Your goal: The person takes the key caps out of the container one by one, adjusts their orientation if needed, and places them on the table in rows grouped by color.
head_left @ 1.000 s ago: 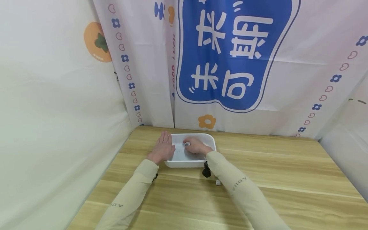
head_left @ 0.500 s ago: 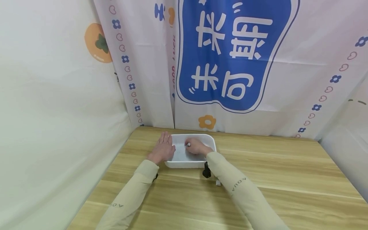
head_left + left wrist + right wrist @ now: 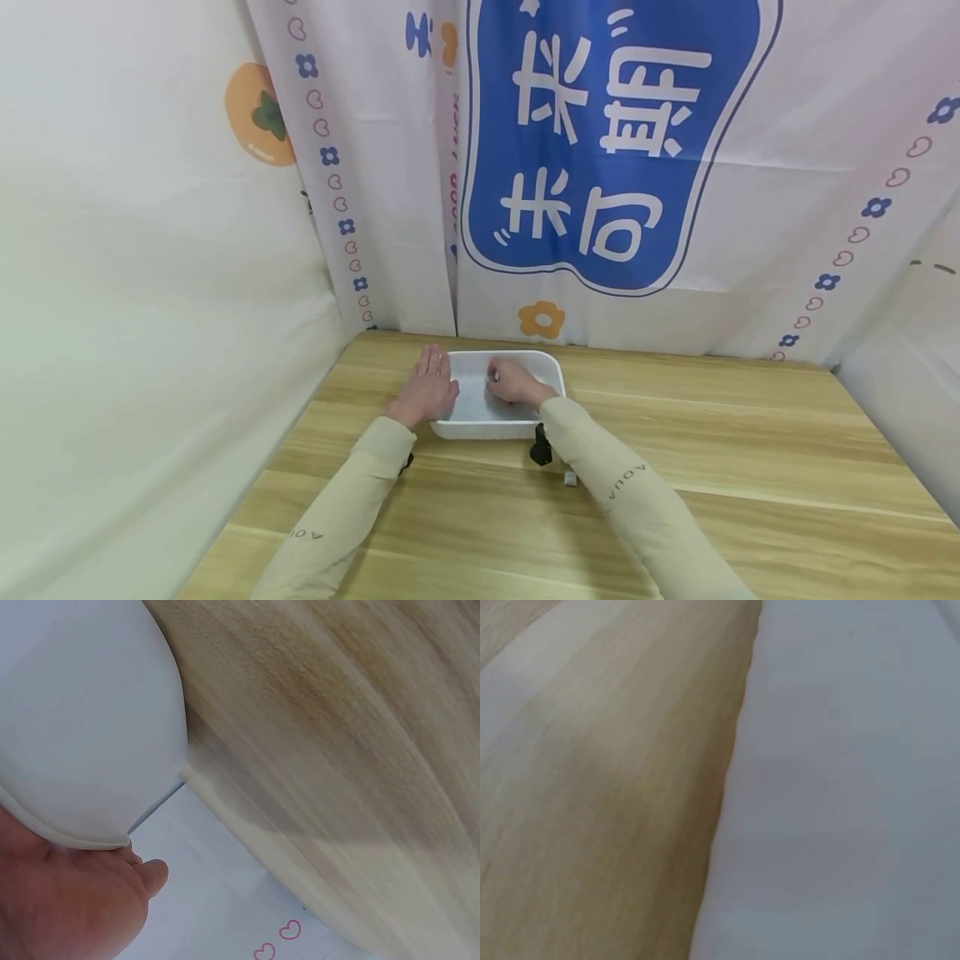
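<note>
A white plastic tray with raised sides (image 3: pixel 486 430) stands near the table's back edge. My left hand (image 3: pixel 427 392) rests on its left rim with fingers stretched out; the left wrist view shows part of this hand (image 3: pixel 75 900) against the rim of the tray (image 3: pixel 90 750). Inside the tray, my right hand (image 3: pixel 516 383) is curled round a small whitish-grey object (image 3: pixel 492 377), mostly covered by the fingers, its kind unclear. Only the tray's outer wall (image 3: pixel 817 787) and the tabletop show in the right wrist view, not the hand.
A small white block (image 3: pixel 570 479) lies on the wooden table (image 3: pixel 712 467), beside my right forearm. A black wrist camera (image 3: pixel 540 450) hangs under that wrist, near the tray's front. Printed white curtains (image 3: pixel 390 183) enclose the back and sides.
My right hand has shifted slightly to the right inside the tray, with the small object still in its fingers. The left hand stays on the rim.
</note>
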Motion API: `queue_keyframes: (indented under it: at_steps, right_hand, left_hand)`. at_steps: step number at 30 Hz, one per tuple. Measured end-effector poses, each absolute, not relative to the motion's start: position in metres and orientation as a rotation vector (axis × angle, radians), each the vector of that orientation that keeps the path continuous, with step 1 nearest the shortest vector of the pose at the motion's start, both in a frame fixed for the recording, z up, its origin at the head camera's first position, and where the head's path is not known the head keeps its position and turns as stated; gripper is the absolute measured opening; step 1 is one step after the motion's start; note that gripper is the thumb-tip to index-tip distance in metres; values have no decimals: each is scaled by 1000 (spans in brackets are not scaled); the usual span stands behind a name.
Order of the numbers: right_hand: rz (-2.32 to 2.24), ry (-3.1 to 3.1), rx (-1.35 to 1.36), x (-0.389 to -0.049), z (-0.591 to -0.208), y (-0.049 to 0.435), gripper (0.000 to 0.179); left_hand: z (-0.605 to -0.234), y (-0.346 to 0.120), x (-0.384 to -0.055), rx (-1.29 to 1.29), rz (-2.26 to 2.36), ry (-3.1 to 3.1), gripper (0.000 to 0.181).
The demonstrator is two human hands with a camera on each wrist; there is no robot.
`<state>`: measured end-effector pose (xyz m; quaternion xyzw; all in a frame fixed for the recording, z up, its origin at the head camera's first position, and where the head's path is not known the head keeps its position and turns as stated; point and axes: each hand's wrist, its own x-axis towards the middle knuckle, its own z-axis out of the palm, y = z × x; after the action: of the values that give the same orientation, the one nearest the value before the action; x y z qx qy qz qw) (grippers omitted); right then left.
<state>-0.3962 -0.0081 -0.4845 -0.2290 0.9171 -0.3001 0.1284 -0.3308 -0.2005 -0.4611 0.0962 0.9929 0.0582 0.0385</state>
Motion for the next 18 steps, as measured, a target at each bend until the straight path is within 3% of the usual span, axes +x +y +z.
queue_keyframes:
  at_steps: [18]
  right_hand:
    - [-988, 2617, -739, -382, -469, -6, 23]
  left_hand:
    - [-462, -199, -333, 289, 119, 3054, 66]
